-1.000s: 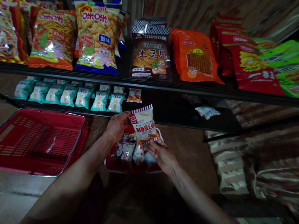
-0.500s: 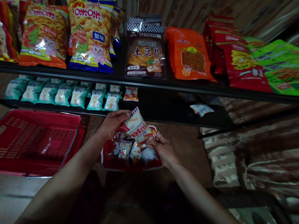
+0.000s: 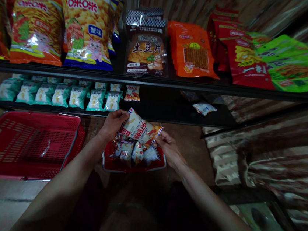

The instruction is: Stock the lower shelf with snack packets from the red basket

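A white and orange snack packet [image 3: 140, 129] is stretched between my two hands, its printed face toward me. My left hand [image 3: 115, 123] pinches its upper left end. Its lower right end, edged in red, white and blue stripes, is gripped by my right hand [image 3: 167, 145]. Below the packet stands a small red basket [image 3: 131, 168] with several similar snack packets [image 3: 126, 150] inside. Part of the basket's far side is hidden behind the held packet.
On the lower black shelf [image 3: 157, 106] are rows of teal snack packets [image 3: 44, 93], one orange packet [image 3: 132, 93] and a white packet [image 3: 204, 108]. Larger snack bags [image 3: 86, 30] line the upper shelf. A bigger red basket [image 3: 28, 145] sits on the floor at left.
The held packet has turned from a steep slant to a flatter one, with its right end raised slightly. Both hands still hold it. The whole view has shifted a little.
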Tool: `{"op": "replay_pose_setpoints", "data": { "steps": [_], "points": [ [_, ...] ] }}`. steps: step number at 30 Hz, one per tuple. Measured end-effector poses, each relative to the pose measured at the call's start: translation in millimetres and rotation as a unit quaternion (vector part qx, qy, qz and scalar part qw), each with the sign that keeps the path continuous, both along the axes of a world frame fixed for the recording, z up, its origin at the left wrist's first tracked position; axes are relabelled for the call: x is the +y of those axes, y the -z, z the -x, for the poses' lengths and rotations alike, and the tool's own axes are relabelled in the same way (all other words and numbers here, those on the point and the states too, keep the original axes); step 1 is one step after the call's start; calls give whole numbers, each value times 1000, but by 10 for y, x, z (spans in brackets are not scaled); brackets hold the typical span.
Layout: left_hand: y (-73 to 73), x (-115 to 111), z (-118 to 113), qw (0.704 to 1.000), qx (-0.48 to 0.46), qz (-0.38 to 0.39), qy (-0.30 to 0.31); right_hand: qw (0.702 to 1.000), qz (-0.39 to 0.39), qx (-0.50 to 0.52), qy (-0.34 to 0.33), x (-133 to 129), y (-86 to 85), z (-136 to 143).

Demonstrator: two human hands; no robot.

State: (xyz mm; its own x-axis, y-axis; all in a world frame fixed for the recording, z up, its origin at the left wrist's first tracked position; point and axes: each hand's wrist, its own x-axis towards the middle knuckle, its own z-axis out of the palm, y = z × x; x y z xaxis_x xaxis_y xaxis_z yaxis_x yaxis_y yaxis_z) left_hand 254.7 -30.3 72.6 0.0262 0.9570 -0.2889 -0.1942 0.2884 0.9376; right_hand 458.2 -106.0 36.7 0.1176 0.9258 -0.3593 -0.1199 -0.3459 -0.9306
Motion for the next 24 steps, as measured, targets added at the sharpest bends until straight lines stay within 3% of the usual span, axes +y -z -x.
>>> {"op": "replay_pose_setpoints", "data": {
  "steps": [14, 24],
  "points": [
    [-31, -24, 11, 999, -34, 3, 42, 991, -61, -116, -5, -38, 26, -78],
    [8, 16, -60, 1000, -5, 8, -17, 993, -60, -106, -10, -67, -29, -69]
  ]
}}
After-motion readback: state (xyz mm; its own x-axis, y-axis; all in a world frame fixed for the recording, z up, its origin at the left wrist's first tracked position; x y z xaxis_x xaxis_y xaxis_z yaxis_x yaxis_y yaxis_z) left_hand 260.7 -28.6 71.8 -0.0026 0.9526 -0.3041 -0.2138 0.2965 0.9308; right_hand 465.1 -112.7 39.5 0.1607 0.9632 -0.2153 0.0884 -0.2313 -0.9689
